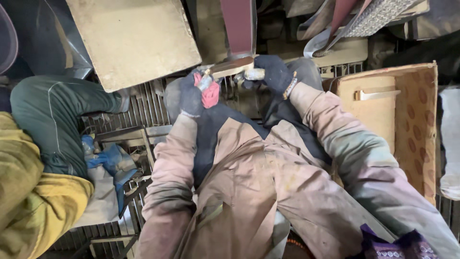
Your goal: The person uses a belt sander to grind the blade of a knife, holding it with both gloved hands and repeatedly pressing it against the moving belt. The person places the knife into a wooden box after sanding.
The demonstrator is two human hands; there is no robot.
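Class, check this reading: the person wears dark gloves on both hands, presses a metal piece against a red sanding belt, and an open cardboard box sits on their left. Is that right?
One detail is wrong. The head view shows the cardboard box on the person's right, not left. The rest holds: the left hand and right hand wear dark gloves and hold a metal piece at the red sanding belt.

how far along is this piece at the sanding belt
Done: cannot tell; the metal piece shows no finished surface. In hand: left hand and right hand, both gloved, grip its ends beneath the reddish belt. Left: unclear; the cardboard box shows only one pale part.
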